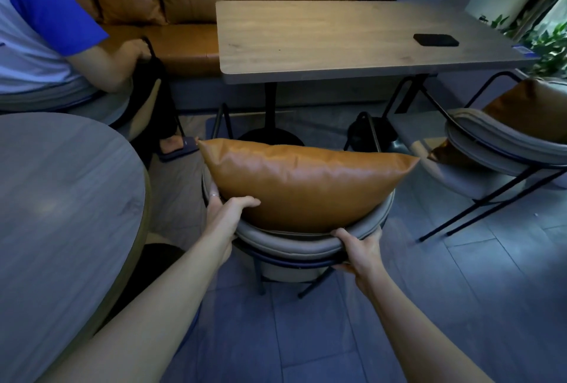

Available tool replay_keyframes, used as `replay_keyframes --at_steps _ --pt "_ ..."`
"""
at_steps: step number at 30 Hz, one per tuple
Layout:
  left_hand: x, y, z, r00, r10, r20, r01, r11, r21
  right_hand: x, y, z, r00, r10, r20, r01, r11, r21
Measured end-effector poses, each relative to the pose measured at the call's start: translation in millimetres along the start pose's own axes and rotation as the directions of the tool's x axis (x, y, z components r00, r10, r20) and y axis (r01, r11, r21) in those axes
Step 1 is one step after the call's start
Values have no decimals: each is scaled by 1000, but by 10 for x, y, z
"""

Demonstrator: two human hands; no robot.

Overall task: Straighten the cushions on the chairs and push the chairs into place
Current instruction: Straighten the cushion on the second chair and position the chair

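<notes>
You are standing behind the near chair [294,247] at about 6 o'clock from the rectangular table [322,42], and you are holding its padded grey backrest from both ends. Your left hand [225,209] is wrapping the backrest at 9 o'clock, thumb pressing against the lower edge of the brown cushion [306,183]. Your right hand [357,249] is clamped on the backrest rim at 4 o'clock, fingers curled under it.

The cushion is standing upright on the seat, leaning against the backrest, roughly centred though its top edge is sloping a little; by my judgement it is nearly straightened. The chair is sitting close to the table with its front legs near the table's black base [270,137], so the push looks largely made, yet the seat is not fully tucked under.

Still left: the second chair [503,143] at 3 o'clock is standing turned away and well apart from the table, and its cushion [534,103] is lying slumped against the back. A seated person [40,32] is occupying the chair at 10 o'clock.
</notes>
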State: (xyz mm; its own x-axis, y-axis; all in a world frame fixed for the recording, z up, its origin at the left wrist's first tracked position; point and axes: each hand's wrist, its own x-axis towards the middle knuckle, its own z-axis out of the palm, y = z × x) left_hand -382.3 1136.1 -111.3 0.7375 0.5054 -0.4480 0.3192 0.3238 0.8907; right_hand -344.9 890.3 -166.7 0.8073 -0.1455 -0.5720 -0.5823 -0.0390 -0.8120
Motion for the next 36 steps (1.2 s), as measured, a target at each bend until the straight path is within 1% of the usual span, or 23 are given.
replay_keyframes --at_steps 5,12,18,27,29,30,31,32,33,34,35,36 --pt "145 15 124 999 -26 -31 26 1000 -11 205 -141 -4 1000 4 16 -4 1000 0" --pt "290 63 313 998 -4 -59 0 998 -70 521 -358 0 999 -7 35 9 999 -47" --pt "407 136 479 999 -1 -50 -3 996 -91 788 -553 15 999 -20 46 24 996 -90" --pt "622 238 606 1000 -13 -21 10 993 -115 1067 -781 79 999 10 52 -3 993 -121" --pt "640 244 613 1000 -16 -16 14 992 -128 1047 -822 96 1000 -1 25 5 987 -163" --pt "650 241 611 1000 -19 -14 17 991 -131 1011 -836 107 999 -47 -24 40 968 -248" --pt "656 235 599 1000 -18 -10 17 991 -129 960 -832 113 986 -148 -79 104 910 -402" --pt "663 226 582 1000 -17 -5 16 992 -126 884 -810 115 949 -299 -101 188 793 -580" --pt "669 218 562 1000 -11 2 12 993 -117 790 -772 123 868 -492 -68 292 617 -731" --pt "673 209 539 1000 -3 6 3 995 -96 685 -733 139 747 -664 29 397 410 -821" --pt "680 202 516 1000 9 7 -9 998 -62 590 -694 165 626 -762 163 492 224 -841" --pt "686 194 497 1000 23 4 -23 1000 -20 501 -661 207 541 -784 304 573 78 -816"
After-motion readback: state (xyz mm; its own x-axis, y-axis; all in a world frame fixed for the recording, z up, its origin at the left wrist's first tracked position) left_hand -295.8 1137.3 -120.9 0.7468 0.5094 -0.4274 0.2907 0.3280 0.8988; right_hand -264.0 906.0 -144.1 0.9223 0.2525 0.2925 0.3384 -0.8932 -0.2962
